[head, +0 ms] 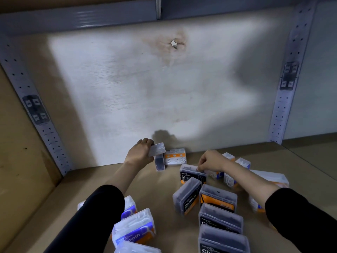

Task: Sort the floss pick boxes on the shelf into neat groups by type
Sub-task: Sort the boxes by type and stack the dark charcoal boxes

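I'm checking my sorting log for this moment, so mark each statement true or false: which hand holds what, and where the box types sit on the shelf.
1. The left hand grips a pale box near the back wall. True.
2. The right hand touches nothing. False: its fingers grip the top edge of the rear Charcoal box.
3. More Charcoal boxes lie at the front right of the shelf. True.
4. The blue Smooth box lies to the right of the Charcoal boxes. False: it lies front left, beside the left sleeve.
5. An orange-and-white box stands by the back wall. True.
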Demonstrator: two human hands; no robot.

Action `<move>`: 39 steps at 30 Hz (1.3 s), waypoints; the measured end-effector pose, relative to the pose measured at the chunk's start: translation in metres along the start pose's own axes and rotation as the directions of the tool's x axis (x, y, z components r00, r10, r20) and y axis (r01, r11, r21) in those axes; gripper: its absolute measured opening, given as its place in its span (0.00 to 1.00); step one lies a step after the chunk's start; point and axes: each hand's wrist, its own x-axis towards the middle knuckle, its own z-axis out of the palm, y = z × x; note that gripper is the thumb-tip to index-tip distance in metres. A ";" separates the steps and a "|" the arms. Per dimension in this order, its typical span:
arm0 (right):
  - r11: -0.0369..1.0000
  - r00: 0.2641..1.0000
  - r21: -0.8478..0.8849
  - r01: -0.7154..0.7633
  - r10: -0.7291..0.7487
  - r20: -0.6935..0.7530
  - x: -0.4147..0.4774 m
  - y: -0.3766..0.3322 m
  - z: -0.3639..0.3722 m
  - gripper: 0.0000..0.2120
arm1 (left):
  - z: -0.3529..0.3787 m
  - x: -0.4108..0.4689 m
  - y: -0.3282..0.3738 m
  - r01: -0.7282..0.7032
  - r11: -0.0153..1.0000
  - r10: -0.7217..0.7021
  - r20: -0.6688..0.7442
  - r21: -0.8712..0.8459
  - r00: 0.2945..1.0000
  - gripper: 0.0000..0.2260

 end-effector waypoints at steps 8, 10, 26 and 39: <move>1.000 1.000 -0.007 0.021 -0.021 0.009 0.003 0.006 0.001 0.13 | 0.022 0.015 0.008 -0.052 0.999 0.052 -0.034 0.011 0.998 0.17; 0.999 0.999 0.015 0.029 -0.029 0.017 0.004 0.008 0.001 0.13 | 0.026 0.018 0.006 -0.087 0.996 0.088 -0.019 0.028 0.996 0.19; 0.998 0.998 0.017 0.056 -0.057 0.032 0.007 0.008 -0.001 0.14 | 0.010 0.052 -0.010 -0.092 0.973 0.151 0.281 -0.211 0.948 0.27; 0.996 0.996 0.051 0.075 -0.077 0.040 0.011 0.006 -0.002 0.14 | 0.008 0.055 -0.008 -0.079 0.993 0.100 0.280 -0.082 0.955 0.28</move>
